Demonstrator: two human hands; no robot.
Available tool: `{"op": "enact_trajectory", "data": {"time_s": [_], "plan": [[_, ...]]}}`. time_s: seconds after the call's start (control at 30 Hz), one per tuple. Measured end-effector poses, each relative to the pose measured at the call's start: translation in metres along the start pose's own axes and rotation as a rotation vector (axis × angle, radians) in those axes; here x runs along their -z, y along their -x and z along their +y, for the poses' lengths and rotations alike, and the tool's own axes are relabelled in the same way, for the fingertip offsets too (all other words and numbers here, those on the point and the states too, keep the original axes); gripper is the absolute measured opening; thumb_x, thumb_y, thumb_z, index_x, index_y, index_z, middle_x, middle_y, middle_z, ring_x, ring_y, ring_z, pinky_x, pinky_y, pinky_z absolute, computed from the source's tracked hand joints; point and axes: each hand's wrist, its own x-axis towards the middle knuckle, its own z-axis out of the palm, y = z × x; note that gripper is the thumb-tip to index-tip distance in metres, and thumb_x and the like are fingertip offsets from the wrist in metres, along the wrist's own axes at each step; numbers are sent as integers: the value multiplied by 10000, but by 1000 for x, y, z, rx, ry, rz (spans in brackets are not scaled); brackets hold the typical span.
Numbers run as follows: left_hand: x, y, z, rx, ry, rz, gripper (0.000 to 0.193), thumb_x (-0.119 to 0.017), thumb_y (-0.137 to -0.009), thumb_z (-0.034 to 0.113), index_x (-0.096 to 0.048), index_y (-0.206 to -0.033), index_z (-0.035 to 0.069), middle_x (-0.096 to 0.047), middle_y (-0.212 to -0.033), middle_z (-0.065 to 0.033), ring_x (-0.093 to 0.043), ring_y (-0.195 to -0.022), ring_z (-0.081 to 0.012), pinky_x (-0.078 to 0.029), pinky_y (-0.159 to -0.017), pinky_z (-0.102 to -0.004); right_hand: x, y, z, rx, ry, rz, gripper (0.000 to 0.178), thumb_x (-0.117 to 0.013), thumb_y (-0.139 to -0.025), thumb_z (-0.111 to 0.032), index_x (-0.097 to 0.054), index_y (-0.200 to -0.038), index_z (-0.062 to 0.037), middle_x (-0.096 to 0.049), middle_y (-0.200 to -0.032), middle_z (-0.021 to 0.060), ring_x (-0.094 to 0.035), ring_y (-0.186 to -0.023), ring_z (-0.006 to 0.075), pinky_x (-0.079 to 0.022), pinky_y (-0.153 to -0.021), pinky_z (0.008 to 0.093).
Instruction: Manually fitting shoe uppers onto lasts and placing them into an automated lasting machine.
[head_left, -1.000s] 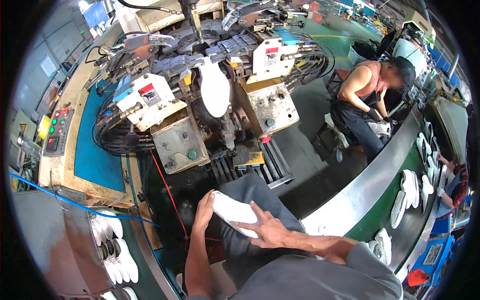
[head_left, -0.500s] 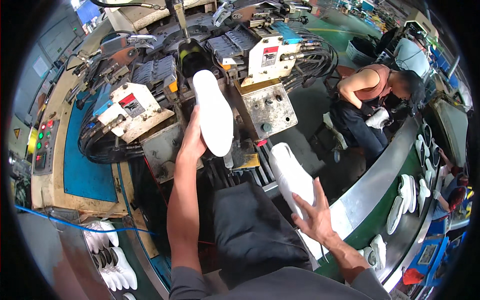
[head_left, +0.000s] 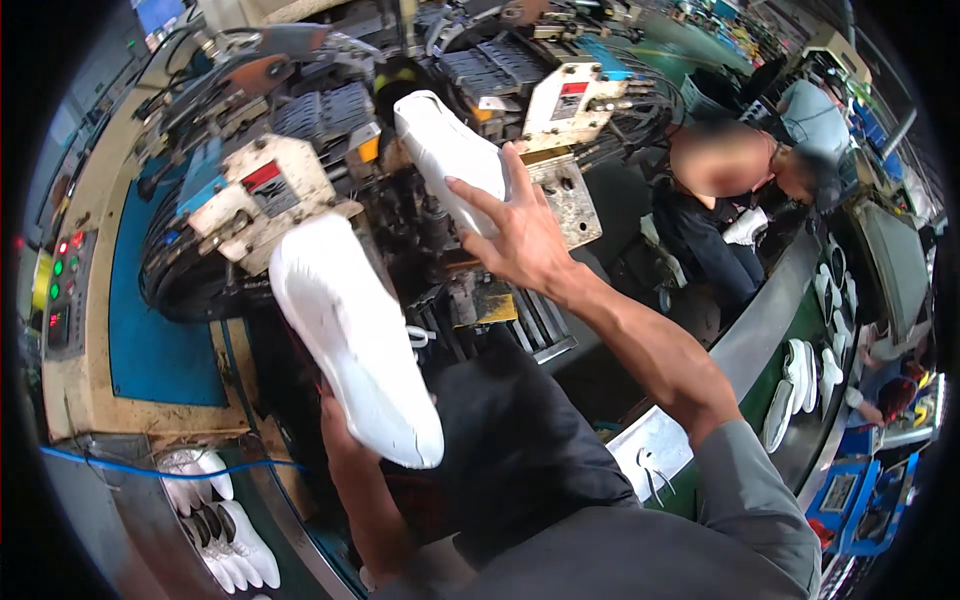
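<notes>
Since the earlier frame, the left-hand shoe (head_left: 350,335) has moved off the machine (head_left: 560,110) down and left, and the right-hand shoe (head_left: 440,150) has come in from the right to the machine's middle. Left hand (head_left: 345,428) holds its white shoe near the lower end, sole side showing, tilted; fingers mostly hidden, can't tell the exact pinch. Right hand (head_left: 525,235) has fingers spread over the near end of its white shoe, touching; can't tell if it's pinching. More white shoes sit on the right-side conveyor (head_left: 745,400). Co-worker (head_left: 725,165) sits beyond, at right.
</notes>
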Motion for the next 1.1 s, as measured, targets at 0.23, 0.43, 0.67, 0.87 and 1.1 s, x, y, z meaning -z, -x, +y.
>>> {"op": "enact_trajectory", "data": {"time_s": [0.23, 0.43, 0.67, 0.87, 1.1], "plan": [[26, 118, 0, 72, -30, 222, 1100, -634, -956, 729, -202, -1764, 120, -421, -1671, -258, -522, -1493, -447, -511, -1168, -593, -38, 19, -16, -93, 74, 53, 763, -820, -892, -293, -581, -1605, -420, -162, -1741, 405, -511, -1380, 646, -527, -1152, 589], [2, 155, -9, 111, 58, 313, 969, -600, -980, 569, -232, -1766, 138, -404, -1714, -210, -486, -1529, -424, -435, -1234, -583, -40, 21, -20, -163, 13, 25, 742, -801, -905, -335, -576, -1606, -428, -133, -1762, 388, -515, -1376, 640, -512, -1168, 593], [-19, 177, -25, 103, 120, 262, 884, -559, -1003, 496, -267, -1752, 129, -441, -1691, -193, -494, -1522, -396, -422, -1241, -559, -40, 25, -13, -153, -8, 40, 747, -798, -909, -338, -565, -1613, -428, -113, -1769, 382, -527, -1357, 634, -520, -1157, 596], [-38, 180, -35, 125, 113, 266, 877, -550, -1004, 506, -279, -1741, 115, -452, -1679, -202, -509, -1511, -391, -442, -1225, -548, -38, 12, -27, -161, -12, 13, 765, -819, -877, -330, -586, -1599, -425, -140, -1759, 392, -548, -1319, 632, -562, -1103, 595], [-58, 181, -21, 104, -110, 231, 858, -522, -1032, 465, -254, -1737, 55, -514, -1622, -228, -577, -1450, -387, -504, -1168, -533, -48, 29, -30, -181, 6, -25, 779, -837, -866, -312, -585, -1596, -414, -122, -1751, 411, -490, -1365, 636, -550, -1093, 620]]}}
